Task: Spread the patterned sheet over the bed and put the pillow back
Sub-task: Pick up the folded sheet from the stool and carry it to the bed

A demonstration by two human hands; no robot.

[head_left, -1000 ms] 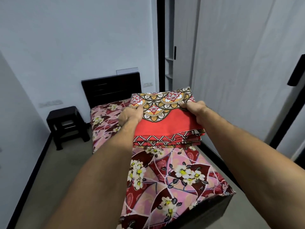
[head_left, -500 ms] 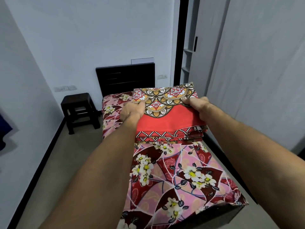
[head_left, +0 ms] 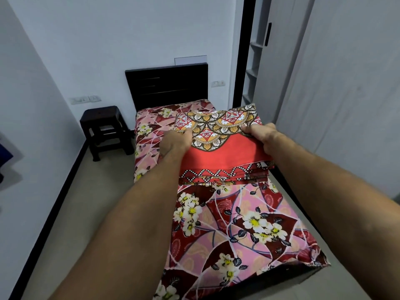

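Over the last second the person has stepped left and closer, so the bed [head_left: 249, 224] now runs straight ahead, headboard [head_left: 166, 87] centred. The folded patterned sheet [head_left: 223, 146] is unchanged: held flat above the middle of the floral mattress cover, left hand [head_left: 175, 144] and right hand [head_left: 263, 137] each with a closed grip on a side edge. Unfolding has not started; no pillow is in view.
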